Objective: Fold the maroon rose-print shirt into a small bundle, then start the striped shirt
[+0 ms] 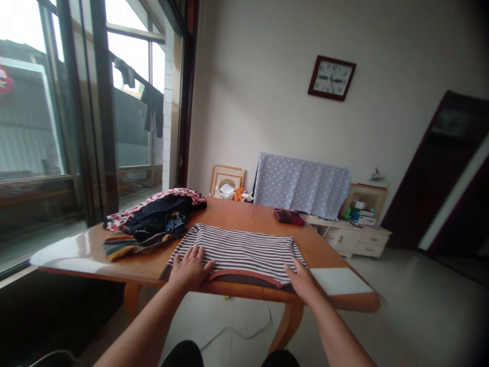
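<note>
A brown-and-white striped garment (pixel 239 250) lies folded flat on a wooden table (pixel 244 214), near its front edge. My left hand (pixel 189 267) rests palm down on the garment's near left corner, fingers spread. My right hand (pixel 300 278) lies flat on the near right corner by the reddish hem, fingers stretched along the cloth. Neither hand holds anything.
A heap of clothes (pixel 153 219) with a red-dotted piece on top sits at the table's left. A small dark red item (pixel 289 216) lies at the far right of the table. Behind stand a dotted cloth-covered object (pixel 301 184), a white drawer unit (pixel 353 237) and picture frames (pixel 226 178). Windows line the left.
</note>
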Motion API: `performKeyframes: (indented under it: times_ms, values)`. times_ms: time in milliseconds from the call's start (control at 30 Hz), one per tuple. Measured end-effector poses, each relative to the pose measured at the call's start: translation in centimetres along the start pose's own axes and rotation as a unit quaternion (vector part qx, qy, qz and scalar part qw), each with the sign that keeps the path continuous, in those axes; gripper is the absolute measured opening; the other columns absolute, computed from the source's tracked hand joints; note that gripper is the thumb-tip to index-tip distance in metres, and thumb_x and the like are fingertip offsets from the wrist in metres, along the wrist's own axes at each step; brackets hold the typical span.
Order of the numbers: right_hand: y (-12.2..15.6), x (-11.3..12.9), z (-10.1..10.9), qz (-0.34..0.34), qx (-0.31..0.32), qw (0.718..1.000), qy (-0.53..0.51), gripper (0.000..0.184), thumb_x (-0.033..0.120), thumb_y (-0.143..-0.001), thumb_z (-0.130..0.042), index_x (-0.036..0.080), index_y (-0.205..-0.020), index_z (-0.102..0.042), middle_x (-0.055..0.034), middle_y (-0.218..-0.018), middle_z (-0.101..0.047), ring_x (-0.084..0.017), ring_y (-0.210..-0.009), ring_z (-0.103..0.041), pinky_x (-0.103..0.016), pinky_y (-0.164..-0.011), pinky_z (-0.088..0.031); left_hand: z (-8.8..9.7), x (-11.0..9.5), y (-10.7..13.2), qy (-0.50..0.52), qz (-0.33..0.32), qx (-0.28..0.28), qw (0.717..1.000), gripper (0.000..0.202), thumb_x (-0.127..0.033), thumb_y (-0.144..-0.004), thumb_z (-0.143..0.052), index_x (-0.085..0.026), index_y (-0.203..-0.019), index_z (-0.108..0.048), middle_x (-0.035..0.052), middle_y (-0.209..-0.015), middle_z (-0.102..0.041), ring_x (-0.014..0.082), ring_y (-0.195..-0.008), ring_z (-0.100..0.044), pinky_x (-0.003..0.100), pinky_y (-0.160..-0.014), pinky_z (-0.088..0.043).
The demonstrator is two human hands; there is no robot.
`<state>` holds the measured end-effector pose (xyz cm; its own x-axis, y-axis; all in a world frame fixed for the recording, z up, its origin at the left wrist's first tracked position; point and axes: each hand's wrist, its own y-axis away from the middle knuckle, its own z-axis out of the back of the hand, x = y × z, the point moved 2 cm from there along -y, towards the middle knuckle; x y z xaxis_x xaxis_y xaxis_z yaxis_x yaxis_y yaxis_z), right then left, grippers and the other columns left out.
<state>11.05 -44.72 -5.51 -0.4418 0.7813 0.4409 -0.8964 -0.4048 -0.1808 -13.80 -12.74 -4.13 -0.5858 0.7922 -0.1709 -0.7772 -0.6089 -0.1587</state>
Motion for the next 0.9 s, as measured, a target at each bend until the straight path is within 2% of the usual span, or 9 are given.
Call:
performKeyframes:
  times_ms: [100,233,333,433,533,633,733,833,900]
  values:
    - [-0.6,-1.3,2.9,-0.054,-0.053,0.994,-0.075,0.06,0.047,-0.097,-0.034,0.015,-0.143,-0.056,-0.0129,-0.138,-0.064,-0.024,-0.125,-0.06,-0.03,-0.1,-0.045,0.0,0.0,-0.2,-0.004,-0.012,0.0,1.0,0.08,-0.069,-0.092,-0.03,-0.02,-0.155,-0.04,0.0172,-0.167,-0.023,0.0375,-0.155,-0.014,0.068,-0.116,-0.011]
    - [-0.9,-3.0,6.1,-0.111,-0.058,0.99,-0.061,0.05,0.044,-0.094,-0.04,0.017,-0.121,-0.072,-0.0131,-0.114,-0.075,-0.025,-0.106,-0.068,-0.028,-0.083,-0.048,-0.3,0.3,-0.7,0.002,-0.013,0.0,1.0,0.077,-0.067,-0.092,-0.033,-0.021,-0.152,-0.043,0.017,-0.167,-0.025,0.0377,-0.155,-0.015,0.068,-0.116,-0.013]
    - [-1.0,-3.6,6.9,-0.124,-0.03,0.99,-0.053,0.037,0.044,-0.088,-0.052,0.02,-0.093,-0.079,-0.0106,-0.089,-0.077,-0.025,-0.091,-0.07,-0.028,-0.073,-0.047,-0.3,0.2,-1.2,-0.005,-0.005,-0.001,1.0,0.076,-0.066,-0.091,-0.035,-0.019,-0.15,-0.046,0.0177,-0.165,-0.03,0.0402,-0.153,-0.018,0.073,-0.114,-0.011]
    - [-1.0,-3.7,6.8,-0.135,-0.002,0.989,-0.06,0.028,0.043,-0.082,-0.061,0.02,-0.075,-0.075,-0.0075,-0.073,-0.073,-0.024,-0.081,-0.069,-0.026,-0.065,-0.044,0.5,-1.7,-1.5,-0.011,-0.013,-0.03,0.999,0.069,-0.061,-0.091,-0.039,-0.018,-0.144,-0.053,0.0171,-0.16,-0.039,0.0423,-0.15,-0.023,0.075,-0.113,-0.006]
    - [-1.1,-3.5,6.2,-0.142,0.014,0.986,-0.086,0.02,0.039,-0.074,-0.069,0.021,-0.066,-0.069,-0.005,-0.064,-0.069,-0.022,-0.075,-0.067,-0.025,-0.061,-0.041,1.5,-6.0,-1.5,0.048,-0.084,-0.051,0.994,0.057,-0.054,-0.094,-0.04,-0.021,-0.136,-0.06,0.0141,-0.148,-0.055,0.0359,-0.141,-0.042,0.062,-0.119,-0.015]
    - [-1.4,-3.3,5.5,-0.146,0.018,0.98,-0.133,0.013,0.03,-0.069,-0.07,0.021,-0.062,-0.064,-0.0025,-0.06,-0.065,-0.02,-0.07,-0.064,-0.024,-0.057,-0.038,1.5,-11.8,-1.5,0.175,-0.18,0.004,0.968,0.049,-0.052,-0.093,-0.046,-0.022,-0.126,-0.067,0.0123,-0.133,-0.067,0.0297,-0.124,-0.058,0.041,-0.11,-0.037]
    - [-2.0,-3.0,4.6,-0.145,0.015,0.968,-0.203,0.011,0.028,-0.071,-0.065,0.019,-0.065,-0.061,0.0003,-0.059,-0.061,-0.016,-0.064,-0.06,-0.022,-0.053,-0.035,0.6,-17.6,-1.3,0.307,-0.245,0.069,0.917,0.044,-0.053,-0.09,-0.053,-0.019,-0.11,-0.072,0.0112,-0.113,-0.073,0.0277,-0.108,-0.065,0.035,-0.094,-0.046]
    - [-2.7,-2.7,3.7,-0.142,0.02,0.947,-0.287,0.011,0.03,-0.076,-0.058,0.019,-0.074,-0.059,0.0025,-0.06,-0.058,-0.013,-0.054,-0.054,-0.021,-0.047,-0.032,-0.9,-22.3,-1.4,0.418,-0.249,0.158,0.859,0.05,-0.059,-0.085,-0.06,-0.015,-0.105,-0.072,0.0086,-0.095,-0.073,0.0231,-0.086,-0.067,0.031,-0.075,-0.049]
    - [-3.1,-2.4,3.2,-0.135,0.031,0.929,-0.344,0.014,0.032,-0.077,-0.056,0.019,-0.08,-0.059,0.0024,-0.064,-0.059,-0.012,-0.053,-0.053,-0.02,-0.045,-0.032,-1.8,-24.6,-1.6,0.464,-0.247,0.192,0.829,0.054,-0.06,-0.079,-0.067,-0.014,-0.107,-0.07,0.0074,-0.091,-0.073,0.0206,-0.079,-0.065,0.029,-0.068,-0.048]
